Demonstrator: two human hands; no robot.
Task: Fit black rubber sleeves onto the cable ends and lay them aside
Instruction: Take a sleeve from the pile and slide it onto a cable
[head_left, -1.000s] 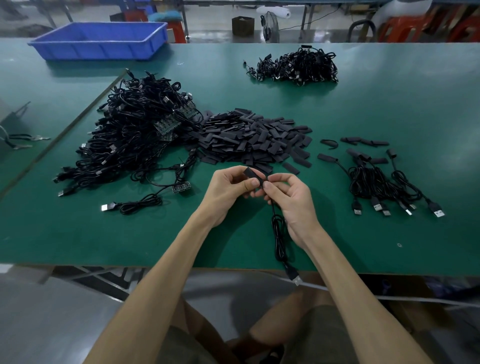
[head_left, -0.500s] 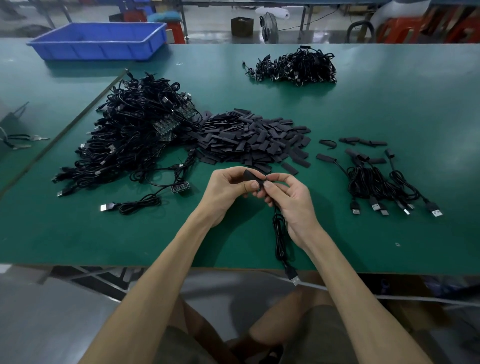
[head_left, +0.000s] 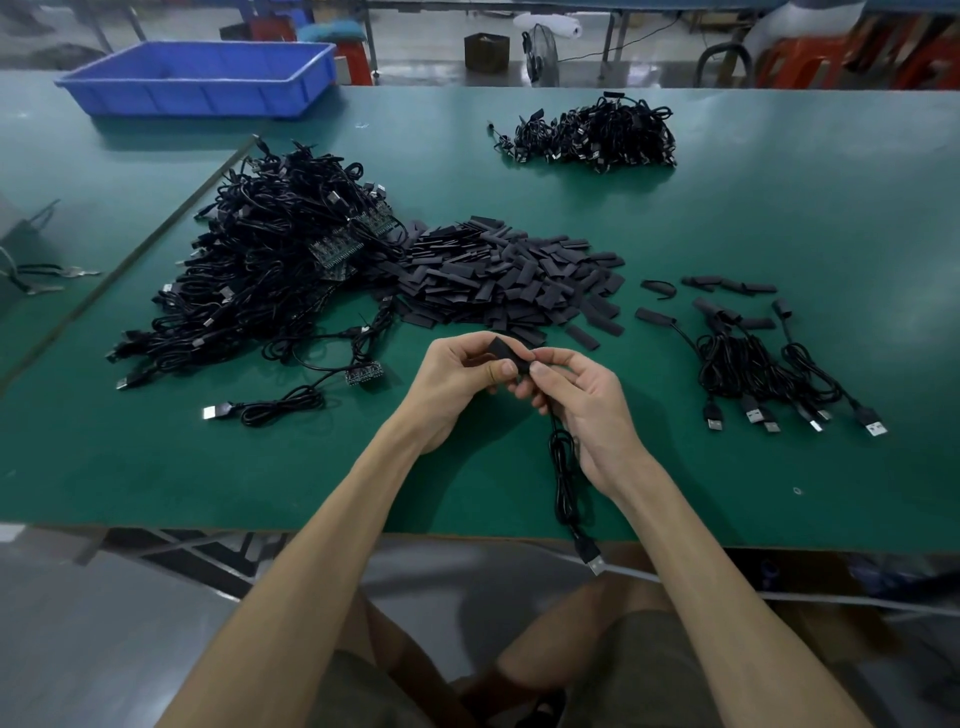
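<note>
A flat black rubber sleeve (head_left: 505, 351) is pinched between the thumb and fingers of my left hand (head_left: 457, 382). My right hand (head_left: 584, 400) meets it from the right and grips the end of a black USB cable (head_left: 563, 470). That cable hangs coiled below my hands, its plug (head_left: 596, 561) past the table's front edge. The cable end itself is hidden by my fingers. Behind my hands lies a heap of loose sleeves (head_left: 511, 275). A big tangle of unsleeved cables (head_left: 270, 275) lies to the left. Several sleeved cables (head_left: 753, 358) rest at the right.
A single cable with a small circuit board (head_left: 291, 397) lies left of my hands on the green table (head_left: 156, 478). Another cable bundle (head_left: 592, 135) sits at the back. A blue bin (head_left: 197, 78) stands far left. A few loose sleeves (head_left: 727, 285) lie at the right.
My hands have stayed in place, with only small finger movements working the sleeve against the cable end.
</note>
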